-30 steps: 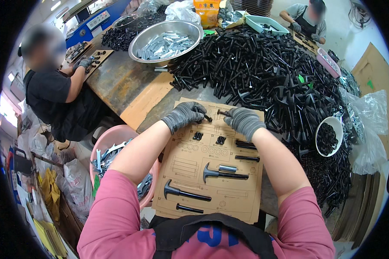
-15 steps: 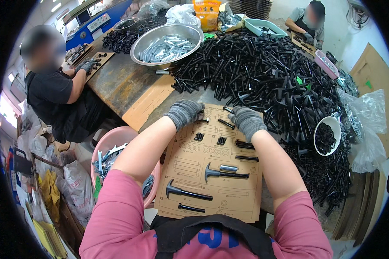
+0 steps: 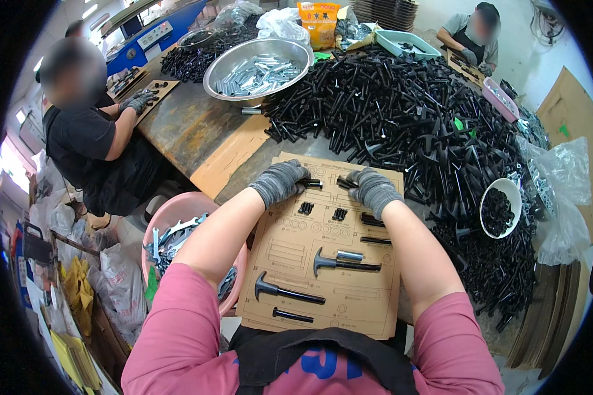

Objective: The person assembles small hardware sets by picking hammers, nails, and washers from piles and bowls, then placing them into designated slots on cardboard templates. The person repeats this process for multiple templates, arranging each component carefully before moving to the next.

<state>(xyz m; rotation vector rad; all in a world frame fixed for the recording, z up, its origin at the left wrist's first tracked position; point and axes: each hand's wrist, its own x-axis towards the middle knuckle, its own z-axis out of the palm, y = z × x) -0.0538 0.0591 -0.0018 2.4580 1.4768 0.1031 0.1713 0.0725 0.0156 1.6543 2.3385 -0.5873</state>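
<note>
Left hand (image 3: 278,183), right hand (image 3: 377,189) at black bolts (image 3: 314,184) near far edge of cardboard sheet (image 3: 370,311); can't tell if either grip is clamped; hooked pieces (image 3: 295,294) laid out, several printed outlines (image 3: 282,252) bare

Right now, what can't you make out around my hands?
Left hand, head view: its back hides the palm.
Black bolts by the right hand, head view: the hand partly covers them.
Pink basin, head view: your left forearm hides part.
Cardboard sheet, head view: its fine printing is too small.
</note>
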